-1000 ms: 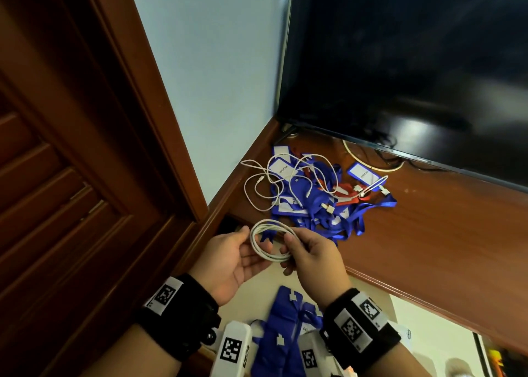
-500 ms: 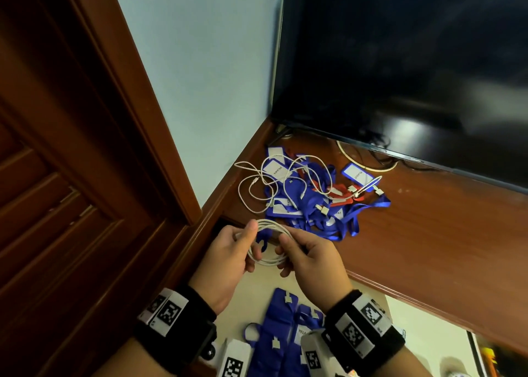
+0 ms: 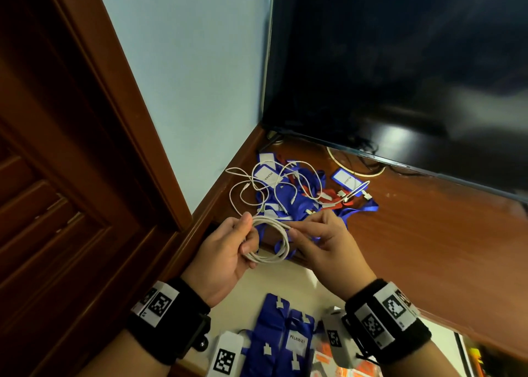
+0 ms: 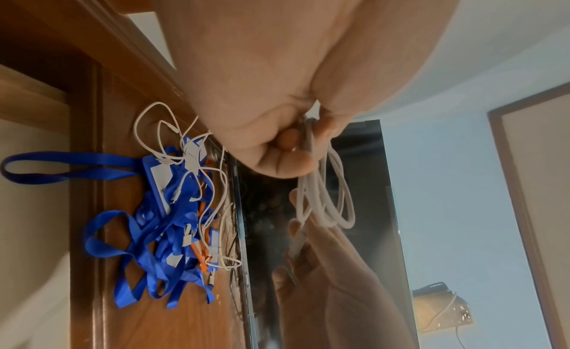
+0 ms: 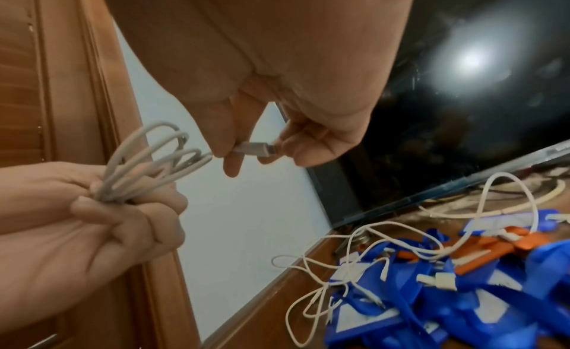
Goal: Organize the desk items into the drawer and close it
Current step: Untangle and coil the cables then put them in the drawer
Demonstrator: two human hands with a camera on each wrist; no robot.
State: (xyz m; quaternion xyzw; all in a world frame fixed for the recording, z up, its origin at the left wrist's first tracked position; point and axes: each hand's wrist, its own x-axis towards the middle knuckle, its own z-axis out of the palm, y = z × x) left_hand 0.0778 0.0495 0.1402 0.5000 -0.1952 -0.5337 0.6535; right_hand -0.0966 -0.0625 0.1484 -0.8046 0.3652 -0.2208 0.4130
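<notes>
A white cable coil [image 3: 274, 242] hangs between my hands above the open drawer [image 3: 288, 285]. My left hand [image 3: 228, 251] grips the gathered loops [image 5: 138, 169] in its curled fingers. My right hand [image 3: 323, 242] pinches the cable's plug end [image 5: 256, 149] between thumb and fingers, close beside the coil. Behind them on the wooden desk [image 3: 414, 248] lies a tangle of blue lanyards with badge holders [image 3: 300, 196], orange pieces and loose white cables [image 3: 251, 188]. Several blue lanyards [image 3: 283, 339] lie in the drawer.
A dark TV screen [image 3: 400, 62] stands at the back of the desk, with cords under its lower edge. A pale blue wall [image 3: 185, 77] and a dark wooden door frame [image 3: 85, 148] close off the left. The desk's front edge runs diagonally to the lower right.
Both hands rose slightly with the coil. My right hand has slid from the loops to the cable's plug end, and the left keeps its grip on the bundle.
</notes>
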